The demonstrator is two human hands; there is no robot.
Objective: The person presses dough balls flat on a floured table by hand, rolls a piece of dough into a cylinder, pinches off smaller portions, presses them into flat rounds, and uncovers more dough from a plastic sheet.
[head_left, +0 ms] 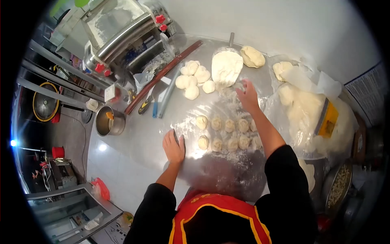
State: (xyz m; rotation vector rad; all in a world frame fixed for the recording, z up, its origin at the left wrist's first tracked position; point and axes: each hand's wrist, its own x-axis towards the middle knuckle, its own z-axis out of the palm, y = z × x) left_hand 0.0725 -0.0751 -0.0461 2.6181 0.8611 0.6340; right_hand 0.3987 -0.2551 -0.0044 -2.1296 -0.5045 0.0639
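My left hand (174, 147) rests on the metal worktop with its fingers stretched out and nothing in it. My right hand (248, 98) reaches over the far side of the worktop, fingers apart, just below a mound of white flour (226, 67) from which a metal handle (231, 38) sticks out. Between my hands lie two rows of small round dough pieces (229, 125), dusted with flour; my right forearm covers part of the right end. Beyond them sits a cluster of larger dough balls (192, 79). A dough lump (252, 57) lies right of the flour.
A long red-brown rolling pin (162, 77) and a blue-handled tool (155, 109) lie at the left. A metal pot (110, 121) stands near the left edge, a dough-rolling machine (120, 36) behind. Plastic-covered dough (298, 118) with a yellow-edged scraper (327, 118) is at the right.
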